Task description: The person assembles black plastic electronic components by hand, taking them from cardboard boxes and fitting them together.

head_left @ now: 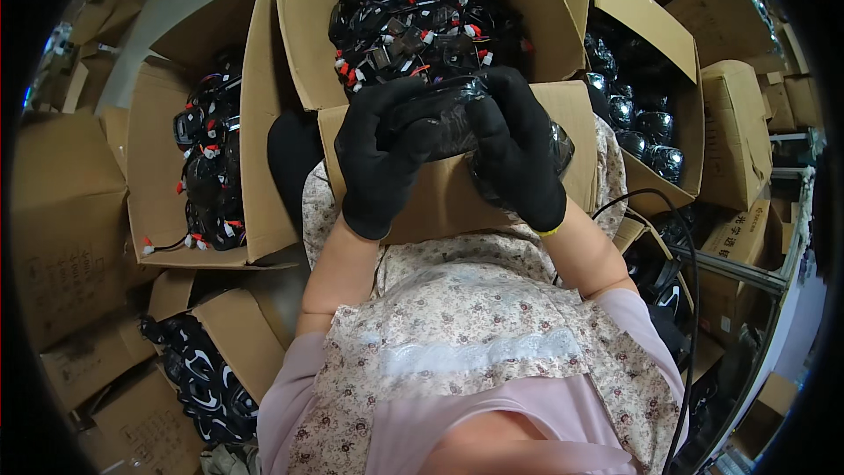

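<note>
Both my hands wear black knit gloves. Between them, above the lap, they grip a dark, glossy piece that looks wrapped in clear film [450,123]; its exact kind is hard to make out. My left hand [378,158] closes on its left end, and my right hand [520,154] closes on its right end. Another shiny black wrapped piece [559,151] shows beside and partly behind the right hand, resting on a cardboard flap [431,211] over my lap. Just beyond, a large open carton [308,35] holds many black parts with red and white connectors [413,31].
At left, an open carton [264,141] holds similar wired black parts. One at right [646,13] contains rounded, film-wrapped black pieces [655,127]. Black-and-silver parts [207,378] sit in a lower-left box. A black cable [694,299] hangs near a metal rack [734,271] at right.
</note>
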Demonstrator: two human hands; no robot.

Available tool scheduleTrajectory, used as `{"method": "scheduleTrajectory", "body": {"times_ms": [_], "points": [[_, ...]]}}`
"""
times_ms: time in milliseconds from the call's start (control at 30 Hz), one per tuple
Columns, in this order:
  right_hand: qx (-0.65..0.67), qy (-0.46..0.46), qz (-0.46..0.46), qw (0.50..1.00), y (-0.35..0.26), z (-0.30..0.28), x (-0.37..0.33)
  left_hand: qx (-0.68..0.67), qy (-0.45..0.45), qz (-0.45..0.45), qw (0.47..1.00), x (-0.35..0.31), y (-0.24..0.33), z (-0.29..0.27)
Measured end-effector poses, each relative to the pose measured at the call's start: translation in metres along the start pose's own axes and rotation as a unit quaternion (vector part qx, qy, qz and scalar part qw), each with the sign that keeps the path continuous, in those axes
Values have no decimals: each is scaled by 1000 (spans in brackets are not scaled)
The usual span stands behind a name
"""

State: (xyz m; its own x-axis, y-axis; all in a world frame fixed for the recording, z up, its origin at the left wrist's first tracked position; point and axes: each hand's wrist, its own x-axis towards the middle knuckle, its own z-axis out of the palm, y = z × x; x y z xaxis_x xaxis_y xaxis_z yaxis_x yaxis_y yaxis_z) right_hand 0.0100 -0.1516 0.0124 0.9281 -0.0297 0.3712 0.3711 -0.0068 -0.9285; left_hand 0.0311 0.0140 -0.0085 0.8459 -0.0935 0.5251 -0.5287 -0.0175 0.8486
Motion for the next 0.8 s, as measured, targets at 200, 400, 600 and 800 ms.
{"method": "scheduleTrajectory", "body": {"times_ms": [200,400,600,800], "points": [[-102,-38,32,994,-5,5,1,-71,61,-95,991,-15,2,8],[-83,-91,-54,991,2,-13,7,-158,8,-169,973,0,11,-17],[-63,-67,-112,989,15,-10,-8,-120,-68,-105,985,7,27,-13],[-36,-43,-77,995,19,-1,-13,228,-157,52,960,21,37,-23]]}}
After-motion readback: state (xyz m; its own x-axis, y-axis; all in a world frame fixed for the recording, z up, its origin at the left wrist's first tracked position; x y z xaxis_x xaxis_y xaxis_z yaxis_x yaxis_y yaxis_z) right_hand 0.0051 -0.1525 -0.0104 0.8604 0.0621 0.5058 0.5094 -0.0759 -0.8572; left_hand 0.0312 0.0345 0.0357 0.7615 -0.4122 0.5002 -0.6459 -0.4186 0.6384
